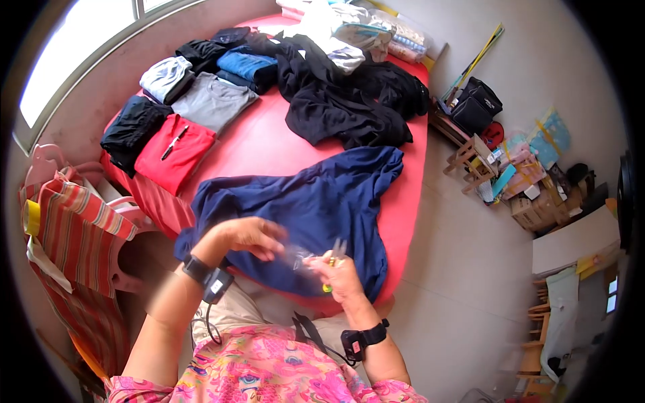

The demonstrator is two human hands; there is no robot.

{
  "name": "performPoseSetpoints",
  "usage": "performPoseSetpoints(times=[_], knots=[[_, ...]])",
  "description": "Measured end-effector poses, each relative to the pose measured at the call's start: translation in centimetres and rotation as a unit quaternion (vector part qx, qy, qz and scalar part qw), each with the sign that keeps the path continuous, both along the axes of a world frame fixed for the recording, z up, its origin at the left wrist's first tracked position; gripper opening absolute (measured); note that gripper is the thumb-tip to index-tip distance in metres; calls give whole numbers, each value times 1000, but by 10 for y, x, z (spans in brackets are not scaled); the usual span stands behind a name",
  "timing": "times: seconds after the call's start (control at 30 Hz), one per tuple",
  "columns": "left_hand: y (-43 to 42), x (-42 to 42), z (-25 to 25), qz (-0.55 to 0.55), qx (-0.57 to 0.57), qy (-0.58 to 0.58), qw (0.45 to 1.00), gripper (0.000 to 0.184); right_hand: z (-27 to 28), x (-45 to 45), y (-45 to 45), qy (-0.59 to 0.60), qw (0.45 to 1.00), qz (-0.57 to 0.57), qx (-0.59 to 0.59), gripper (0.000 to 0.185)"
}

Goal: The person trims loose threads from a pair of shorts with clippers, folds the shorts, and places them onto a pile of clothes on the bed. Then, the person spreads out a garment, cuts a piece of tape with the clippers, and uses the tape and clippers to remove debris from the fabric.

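A dark blue garment [295, 195] lies spread on the red-covered bed [259, 144] in front of me. Over its lower part, my right hand [336, 275] is closed on small scissors [330, 269] with yellow-green handles, the blades pointing up. A clear, crumpled piece of plastic [299, 258], blurred, shows between my hands beside the right fingers. My left hand [255, 236] is above the garment, its fingers apart and slightly blurred, holding nothing that I can see.
Folded clothes, including a red shirt [176, 151] with a pen [175, 142] on it and a grey shirt [213, 101], lie at the back left. A black clothes heap [342, 101] is further back. A chair [127, 215] with striped cloth [80, 235] stands left; boxes [537, 208] stand right.
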State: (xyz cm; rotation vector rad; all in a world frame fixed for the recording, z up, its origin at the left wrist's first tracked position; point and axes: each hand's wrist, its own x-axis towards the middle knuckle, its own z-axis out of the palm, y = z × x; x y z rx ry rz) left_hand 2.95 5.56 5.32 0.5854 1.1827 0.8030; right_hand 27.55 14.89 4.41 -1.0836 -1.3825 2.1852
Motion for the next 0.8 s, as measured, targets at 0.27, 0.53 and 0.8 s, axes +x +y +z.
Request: performPoseSetpoints(times=[0.27,0.53,0.8], knots=[[-16,-51,-55,218,222,340,888,30,0,108,98,-157,874,-364,283,17],[3,-49,-90,72,204,762,610,54,-43,10,61,-208,693,126,679,6],[5,-45,-93,105,201,755,616,56,-41,49,105,-70,995,-35,63,12]])
